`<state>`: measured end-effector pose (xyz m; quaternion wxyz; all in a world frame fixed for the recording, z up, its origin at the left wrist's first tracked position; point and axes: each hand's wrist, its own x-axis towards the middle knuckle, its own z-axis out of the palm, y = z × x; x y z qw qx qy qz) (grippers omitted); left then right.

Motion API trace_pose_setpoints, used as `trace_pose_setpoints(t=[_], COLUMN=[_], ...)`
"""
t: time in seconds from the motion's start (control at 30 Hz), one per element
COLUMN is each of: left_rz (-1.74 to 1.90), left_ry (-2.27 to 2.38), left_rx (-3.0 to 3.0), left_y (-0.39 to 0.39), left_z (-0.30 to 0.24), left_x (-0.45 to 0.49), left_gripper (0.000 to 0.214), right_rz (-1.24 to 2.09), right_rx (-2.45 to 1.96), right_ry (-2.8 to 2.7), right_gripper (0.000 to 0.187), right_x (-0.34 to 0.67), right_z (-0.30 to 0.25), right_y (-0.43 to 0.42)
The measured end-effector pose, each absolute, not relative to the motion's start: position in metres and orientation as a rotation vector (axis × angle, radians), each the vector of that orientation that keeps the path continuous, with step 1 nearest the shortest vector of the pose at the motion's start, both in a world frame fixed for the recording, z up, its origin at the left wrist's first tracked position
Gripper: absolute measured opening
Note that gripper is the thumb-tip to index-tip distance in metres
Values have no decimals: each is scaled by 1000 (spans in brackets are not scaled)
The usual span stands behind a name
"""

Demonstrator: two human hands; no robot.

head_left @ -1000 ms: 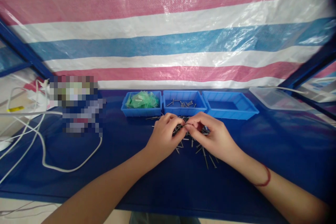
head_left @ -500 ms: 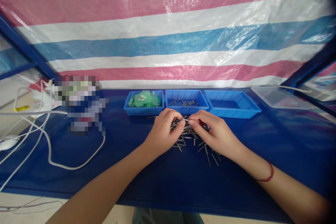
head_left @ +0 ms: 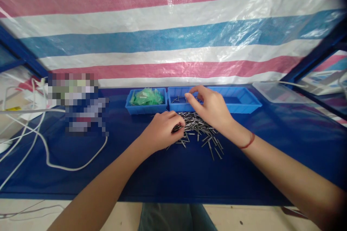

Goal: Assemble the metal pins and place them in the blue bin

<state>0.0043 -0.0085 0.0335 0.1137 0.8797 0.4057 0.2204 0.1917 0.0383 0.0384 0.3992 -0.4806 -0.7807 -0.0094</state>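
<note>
A heap of small metal pins (head_left: 199, 128) lies on the blue table (head_left: 168, 173) in front of three blue bins. My left hand (head_left: 162, 130) rests at the heap's left edge, fingers curled around a few pins. My right hand (head_left: 210, 106) reaches over the middle blue bin (head_left: 176, 104), which holds a few pins; its thumb and forefinger are pinched together over the bin, and what they hold is too small to name. The left bin (head_left: 146, 101) holds green plastic pieces. The right bin (head_left: 241, 101) looks empty.
A white cable (head_left: 48, 155) loops across the left of the table beside a blurred-out object (head_left: 78, 104). A clear plastic tray (head_left: 276, 92) stands at the far right. A striped tarp (head_left: 173, 29) hangs behind the bins. The table's near edge runs along the bottom.
My right hand has left the heap and moved up and back over the middle bin. My left hand has stayed at the heap, drawing slightly left.
</note>
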Motion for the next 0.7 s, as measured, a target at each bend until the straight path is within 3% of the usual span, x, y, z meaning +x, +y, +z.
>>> trace_pose_setpoints(t=[0.27,0.7], left_rz=[351,273], left_ry=[1074,1296], left_rx=[2733,2835], left_y=[-17,-23], left_z=[36,24], left_x=[4,20], left_gripper=[9,15], right_rz=[292,101], right_rx=[-1235,-979], right_ry=[-1963,-2221], right_gripper=[17,18], right_x=[201,199], right_z=[33,34], right_y=[-9,-13])
